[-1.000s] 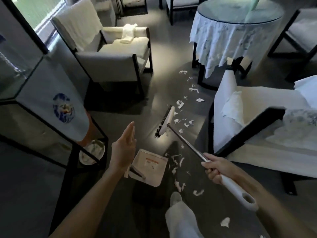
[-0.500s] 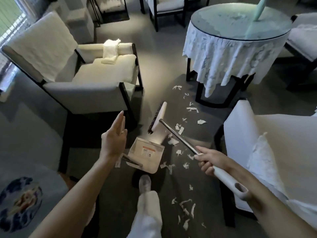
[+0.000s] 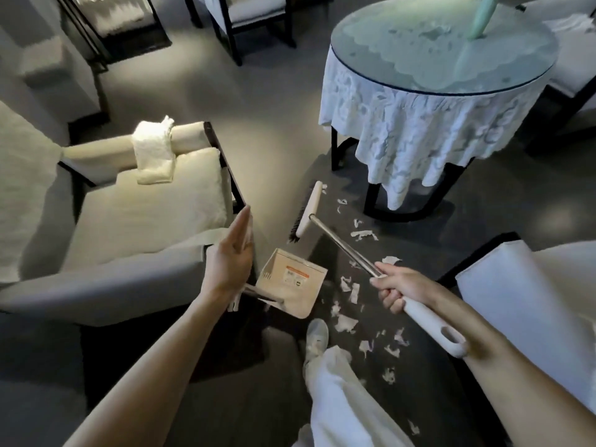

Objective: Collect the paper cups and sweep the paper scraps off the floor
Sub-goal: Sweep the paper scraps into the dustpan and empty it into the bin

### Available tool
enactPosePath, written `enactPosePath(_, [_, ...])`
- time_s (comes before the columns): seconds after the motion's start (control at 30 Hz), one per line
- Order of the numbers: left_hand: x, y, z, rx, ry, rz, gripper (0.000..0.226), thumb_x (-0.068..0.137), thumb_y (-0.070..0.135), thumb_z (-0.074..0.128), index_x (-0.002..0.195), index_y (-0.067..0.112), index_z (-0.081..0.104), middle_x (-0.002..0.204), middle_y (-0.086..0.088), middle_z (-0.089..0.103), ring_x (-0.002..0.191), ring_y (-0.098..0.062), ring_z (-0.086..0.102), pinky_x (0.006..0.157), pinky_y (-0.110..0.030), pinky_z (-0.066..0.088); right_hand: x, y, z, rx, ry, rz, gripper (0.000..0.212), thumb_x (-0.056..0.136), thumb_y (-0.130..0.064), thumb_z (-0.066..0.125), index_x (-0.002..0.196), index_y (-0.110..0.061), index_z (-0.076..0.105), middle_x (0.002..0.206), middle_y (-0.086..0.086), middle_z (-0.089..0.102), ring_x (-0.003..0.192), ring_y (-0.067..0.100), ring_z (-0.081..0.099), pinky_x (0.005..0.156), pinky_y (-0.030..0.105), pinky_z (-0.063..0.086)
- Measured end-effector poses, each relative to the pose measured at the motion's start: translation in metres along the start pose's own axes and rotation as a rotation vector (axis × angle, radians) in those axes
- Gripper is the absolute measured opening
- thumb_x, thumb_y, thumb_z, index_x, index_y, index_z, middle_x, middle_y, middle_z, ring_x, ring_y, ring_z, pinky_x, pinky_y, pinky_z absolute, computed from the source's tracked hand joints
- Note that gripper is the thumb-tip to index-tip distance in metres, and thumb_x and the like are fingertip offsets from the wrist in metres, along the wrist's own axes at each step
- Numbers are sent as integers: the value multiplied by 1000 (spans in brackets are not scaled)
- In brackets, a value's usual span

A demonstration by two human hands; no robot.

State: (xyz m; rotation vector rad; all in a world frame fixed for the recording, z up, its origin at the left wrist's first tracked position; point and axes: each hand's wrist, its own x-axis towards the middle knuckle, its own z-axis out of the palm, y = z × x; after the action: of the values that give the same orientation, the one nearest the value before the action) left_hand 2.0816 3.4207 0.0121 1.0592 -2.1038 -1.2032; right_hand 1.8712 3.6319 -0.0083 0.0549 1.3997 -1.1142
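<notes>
right hand [image 3: 400,290] grips the broom [image 3: 342,243]; left hand [image 3: 230,253] hovers flat by the dustpan [image 3: 290,282], holding nothing. paper scraps [image 3: 346,322] lie on the floor [image 3: 274,124] below the right hand, beside the dustpan.

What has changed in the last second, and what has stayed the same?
The person stepped forward along the trail of paper scraps: the broom now reaches its far end, near the round table, and the dustpan came along, closer to the armchair. Unchanged: the right hand grips the broom's handle; the left hand stays open, fingers straight.
</notes>
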Motion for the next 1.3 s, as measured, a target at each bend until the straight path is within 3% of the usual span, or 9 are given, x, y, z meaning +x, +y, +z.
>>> enactPosePath(0.17, [125, -21, 11, 42, -69, -16, 61, 94, 2, 53, 145, 30, 35, 129, 27, 41, 125, 7, 41, 105, -12, 31, 95, -88, 1, 14, 91, 10, 69, 95, 5, 48, 152, -24, 21, 50, 2, 39, 30, 5, 34, 27, 13, 29])
enactPosePath(0.4, [275, -49, 29, 41, -185, -56, 65, 92, -4, 52, 137, 38, 34, 114, 41, 37, 95, 40, 33, 80, 11, 26, 207, -214, -15, -182, 135, 20, 45, 94, 2, 53, 122, -29, 36, 58, 3, 39, 34, 4, 35, 30, 14, 31])
enactPosePath(0.6, [371, -88, 45, 67, -241, -136, 67, 93, 0, 53, 133, 50, 34, 115, 44, 38, 96, 40, 31, 84, 10, 24, 296, -307, -28, -411, 238, 69, 60, 94, 1, 53, 146, -16, 30, 52, 2, 45, 34, 5, 38, 33, 16, 35])
enactPosePath(0.7, [408, -106, 45, 88, -270, -161, 69, 94, 2, 53, 129, 59, 34, 110, 55, 39, 105, 35, 32, 92, 5, 25, 346, -336, -36, -579, 292, 103, 66, 91, -3, 54, 148, -27, 28, 45, 1, 50, 36, 8, 43, 37, 19, 39])
enactPosePath(0.8, [439, -117, 41, 103, -271, -165, 66, 94, 3, 53, 133, 53, 33, 114, 51, 39, 108, 32, 34, 100, -7, 29, 389, -351, -39, -764, 308, 135, 65, 89, -5, 53, 145, -31, 33, 55, 6, 56, 44, 13, 48, 44, 24, 43])
enactPosePath(0.9, [464, -121, 37, 65, -236, -149, 64, 93, -1, 54, 128, 50, 37, 115, 39, 42, 110, 27, 33, 89, 5, 28, 421, -354, -36, -875, 285, 215, 59, 89, -6, 53, 141, -29, 37, 66, 10, 56, 47, 16, 49, 47, 26, 45])
enactPosePath(1.03, [480, -125, 32, 96, -221, -114, 60, 94, 7, 57, 129, 52, 37, 114, 36, 43, 108, 24, 33, 82, 10, 27, 428, -345, -31, -990, 164, 350, 88, 86, -7, 60, 152, -35, 10, 52, 6, 55, 39, 13, 49, 46, 25, 45])
enactPosePath(1.17, [490, -124, 32, 217, -255, -137, 64, 95, 20, 57, 126, 68, 31, 112, 50, 39, 108, 10, 45, 91, -9, 34, 394, -327, -35, -1057, 94, 413, 92, 83, 0, 55, 150, -43, 10, 72, 12, 60, 48, 17, 49, 50, 28, 47])
enactPosePath(1.3, [503, -118, 41, 138, -285, -138, 64, 94, 16, 56, 130, 65, 36, 129, 28, 49, 107, 0, 59, 92, -18, 43, 343, -308, -32, -1016, 60, 501, 94, 80, 0, 54, 147, -51, 14, 70, 9, 60, 46, 12, 49, 46, 24, 45])
